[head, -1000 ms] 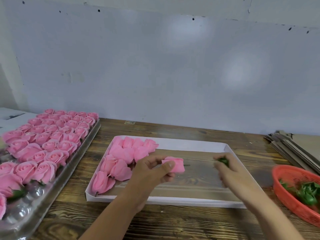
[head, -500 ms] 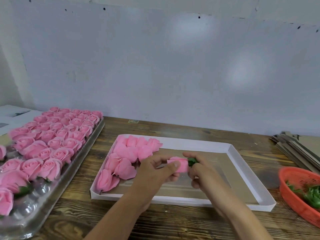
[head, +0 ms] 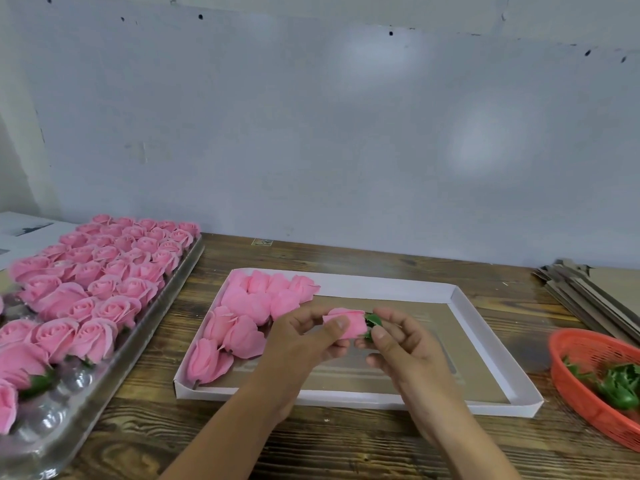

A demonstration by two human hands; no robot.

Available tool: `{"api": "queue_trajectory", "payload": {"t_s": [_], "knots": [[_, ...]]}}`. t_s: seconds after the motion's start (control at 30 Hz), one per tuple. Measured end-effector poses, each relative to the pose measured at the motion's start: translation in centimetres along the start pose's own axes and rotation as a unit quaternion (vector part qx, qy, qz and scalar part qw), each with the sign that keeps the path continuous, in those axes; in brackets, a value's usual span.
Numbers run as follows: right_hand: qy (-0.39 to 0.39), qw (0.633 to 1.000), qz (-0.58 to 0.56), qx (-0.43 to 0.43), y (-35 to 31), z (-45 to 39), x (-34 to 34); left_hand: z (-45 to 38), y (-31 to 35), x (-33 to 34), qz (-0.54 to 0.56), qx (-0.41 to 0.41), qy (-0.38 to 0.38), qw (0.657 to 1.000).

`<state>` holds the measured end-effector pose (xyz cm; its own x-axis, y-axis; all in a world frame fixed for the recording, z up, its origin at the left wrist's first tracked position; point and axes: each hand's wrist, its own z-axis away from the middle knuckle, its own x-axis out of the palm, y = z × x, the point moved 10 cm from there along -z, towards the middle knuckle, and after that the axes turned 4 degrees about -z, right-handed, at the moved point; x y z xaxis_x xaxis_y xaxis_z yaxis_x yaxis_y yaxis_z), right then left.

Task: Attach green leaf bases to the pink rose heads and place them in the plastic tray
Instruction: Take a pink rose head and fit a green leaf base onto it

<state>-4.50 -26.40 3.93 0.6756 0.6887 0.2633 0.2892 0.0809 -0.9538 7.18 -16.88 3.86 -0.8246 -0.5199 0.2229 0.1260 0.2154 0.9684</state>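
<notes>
My left hand [head: 304, 336] pinches a pink rose head [head: 349, 320] above the white cardboard box [head: 464, 306]. My right hand [head: 401, 341] pinches a green leaf base [head: 373, 322] pressed against the rose's right end. Several loose pink rose heads [head: 242, 317] lie in the left part of the box. A clear plastic tray [head: 166, 292] on the left holds several rows of pink roses [head: 100, 282]; some near pockets stand bare.
A red plastic basket [head: 571, 375] with green leaf bases [head: 620, 382] sits at the right edge. Stacked cardboard sheets [head: 585, 292] lie at the back right. A wall runs behind the wooden table [head: 346, 445]. White paper [head: 20, 233] lies at the far left.
My right hand moved left with the green leaf base and brought it against the rose held by my left hand. The view also shifted slightly.
</notes>
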Motion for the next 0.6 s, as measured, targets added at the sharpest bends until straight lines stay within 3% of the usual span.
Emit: {"api": "queue_trajectory", "payload": {"t_s": [0.27, 0.6], "knots": [[0.008, 0.998, 0.033, -0.056, -0.93, 0.10, -0.17, 0.20, 0.00, 0.43, -0.027, -0.002, -0.014, 1.000], [0.014, 0.997, 0.039, -0.065, -0.41, -0.19, -0.86, 0.27, 0.00, 0.09, -0.005, -0.006, -0.001, 1.000]]}}
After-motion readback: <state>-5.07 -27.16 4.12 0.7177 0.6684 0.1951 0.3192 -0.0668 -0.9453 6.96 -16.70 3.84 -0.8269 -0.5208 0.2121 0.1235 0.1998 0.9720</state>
